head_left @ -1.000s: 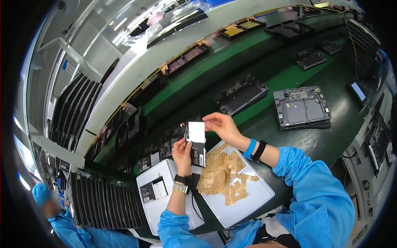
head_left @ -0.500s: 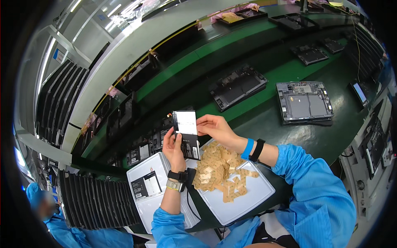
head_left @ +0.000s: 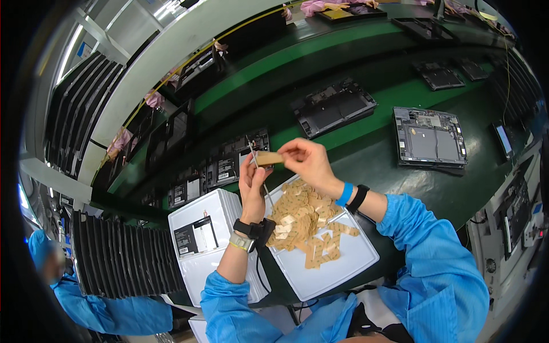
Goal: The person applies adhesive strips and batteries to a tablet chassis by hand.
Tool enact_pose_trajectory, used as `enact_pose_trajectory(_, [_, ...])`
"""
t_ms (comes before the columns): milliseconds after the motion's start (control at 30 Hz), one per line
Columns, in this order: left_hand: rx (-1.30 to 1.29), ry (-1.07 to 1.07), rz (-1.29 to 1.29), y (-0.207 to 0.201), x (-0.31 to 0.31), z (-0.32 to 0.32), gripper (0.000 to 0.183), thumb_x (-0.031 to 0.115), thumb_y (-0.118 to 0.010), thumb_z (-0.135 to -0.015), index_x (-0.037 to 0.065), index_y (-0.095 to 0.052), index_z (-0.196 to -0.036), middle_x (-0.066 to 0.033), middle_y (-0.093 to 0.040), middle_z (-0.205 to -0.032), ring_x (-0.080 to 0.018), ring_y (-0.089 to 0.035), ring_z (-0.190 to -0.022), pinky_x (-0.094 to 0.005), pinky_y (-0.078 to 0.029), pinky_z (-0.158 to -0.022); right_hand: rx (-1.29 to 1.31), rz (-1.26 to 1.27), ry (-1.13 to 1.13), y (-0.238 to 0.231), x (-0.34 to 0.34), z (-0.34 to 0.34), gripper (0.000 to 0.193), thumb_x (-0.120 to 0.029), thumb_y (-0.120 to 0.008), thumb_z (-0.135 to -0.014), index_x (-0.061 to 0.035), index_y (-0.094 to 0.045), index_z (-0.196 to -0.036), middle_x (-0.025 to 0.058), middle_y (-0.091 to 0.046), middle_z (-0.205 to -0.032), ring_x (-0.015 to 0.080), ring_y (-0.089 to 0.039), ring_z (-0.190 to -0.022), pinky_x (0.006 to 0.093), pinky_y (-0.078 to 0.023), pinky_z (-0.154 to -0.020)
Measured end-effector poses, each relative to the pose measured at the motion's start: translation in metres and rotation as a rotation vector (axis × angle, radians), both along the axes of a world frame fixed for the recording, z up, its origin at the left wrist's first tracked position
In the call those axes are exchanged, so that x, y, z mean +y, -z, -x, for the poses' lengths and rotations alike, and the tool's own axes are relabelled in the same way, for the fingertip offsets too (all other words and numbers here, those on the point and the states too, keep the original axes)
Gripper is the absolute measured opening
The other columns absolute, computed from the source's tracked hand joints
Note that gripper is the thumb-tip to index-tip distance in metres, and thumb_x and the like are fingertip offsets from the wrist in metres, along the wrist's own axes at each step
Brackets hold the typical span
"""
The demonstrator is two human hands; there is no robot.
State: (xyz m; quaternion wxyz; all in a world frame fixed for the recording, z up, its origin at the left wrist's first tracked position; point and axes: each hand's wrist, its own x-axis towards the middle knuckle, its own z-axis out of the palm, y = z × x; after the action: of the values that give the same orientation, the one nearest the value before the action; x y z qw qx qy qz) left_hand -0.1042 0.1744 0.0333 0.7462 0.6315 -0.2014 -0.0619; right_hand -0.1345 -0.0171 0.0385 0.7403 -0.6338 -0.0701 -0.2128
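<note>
Head view: nearest us, tan scraps point(head_left: 300, 220) heap on a white tray point(head_left: 351, 270). Past that, our left hand point(head_left: 250, 191) pinches the flat pack point(head_left: 268, 195), just swung edge-on; our right hand point(head_left: 309, 164) pinches a tan strip point(head_left: 270, 159), so peeling looks underway. Pack's faces are hidden; far dark tray's point(head_left: 426, 30) pretty blurry.

Overhead light is cool and bright, with a glaring tube point(head_left: 70, 53) at upper left. The white tray point(head_left: 346, 270) comes out palest; the black stack point(head_left: 123, 257) sinks into shadow. A dull sheen lies on the bench point(head_left: 372, 163), and a screen point(head_left: 504, 139) glows bluish. The left hand point(head_left: 251, 187) and right hand point(head_left: 311, 164) are evenly lit, fairly sharp. Fisheye bends the shelf point(head_left: 150, 71); black vignetting rings the view, detail softens outward, and a co-worker's head point(head_left: 48, 251) is blurred.
</note>
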Motion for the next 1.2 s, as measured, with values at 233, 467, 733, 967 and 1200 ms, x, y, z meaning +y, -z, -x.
enact_pose_trajectory(233, [0.092, -0.037, 0.11, 0.0, -0.003, 0.004, 0.056, 0.026, -0.061, -0.106, 0.004, -0.035, -0.15, -0.0181, -0.05, -0.148, -0.0293, -0.056, -0.133, -0.0399, -0.048, -0.11, -0.042, 0.258, -0.013, -0.015, 0.025, 0.037, 0.01, -0.003, -0.073, -0.088, 0.0013, -0.075, -0.097, 0.0088, -0.072, -0.089, 0.0159, -0.075, -0.084, 0.0281, -0.061, -0.075])
enact_pose_trajectory(467, [-0.011, -0.108, -0.007, 0.007, 0.0, -0.003, 0.057, 0.029, -0.064, -0.105, 0.004, -0.035, -0.148, -0.0192, -0.05, -0.149, -0.0295, -0.057, -0.132, -0.041, -0.051, -0.107, 0.028, 0.068, -0.13, -0.014, 0.027, 0.036, 0.016, -0.006, -0.076, -0.092, 0.0041, -0.074, -0.105, 0.0101, -0.076, -0.1, 0.0152, -0.075, -0.089, 0.0286, -0.062, -0.081])
enact_pose_trajectory(733, [0.139, -0.171, 0.207, -0.001, 0.0, -0.006, 0.048, 0.04, -0.057, -0.108, 0.004, -0.042, -0.135, -0.021, -0.057, -0.14, -0.0348, -0.063, -0.125, -0.0468, -0.054, -0.105, -0.164, 0.308, 0.125, -0.01, -0.009, 0.006, 0.013, 0.004, -0.069, -0.084, 0.0023, -0.074, -0.096, 0.0102, -0.071, -0.091, 0.0153, -0.072, -0.077, 0.0268, -0.059, -0.071])
enact_pose_trajectory(967, [0.14, -0.25, 0.215, -0.001, 0.0, -0.007, 0.047, 0.042, -0.052, -0.109, 0.003, -0.043, -0.134, -0.0217, -0.055, -0.141, -0.0356, -0.061, -0.126, -0.0498, -0.055, -0.105, -0.227, 0.456, -0.121, -0.01, 0.025, 0.039, 0.013, -0.005, -0.076, -0.085, -0.0009, -0.076, -0.097, 0.0102, -0.07, -0.087, 0.0194, -0.071, -0.075, 0.03, -0.06, -0.071])
enact_pose_trajectory(1200, [0.176, -0.373, 0.255, -0.005, 0.007, -0.011, 0.077, 0.065, -0.046, -0.102, 0.004, -0.038, -0.148, -0.0185, -0.058, -0.139, -0.032, -0.063, -0.115, -0.0433, -0.053, -0.095, -0.207, 0.474, -0.02, -0.038, -0.016, 0.022, 0.015, 0.004, -0.072, -0.08, -0.0001, -0.074, -0.094, 0.0101, -0.069, -0.086, 0.0199, -0.07, -0.074, 0.0304, -0.057, -0.068])
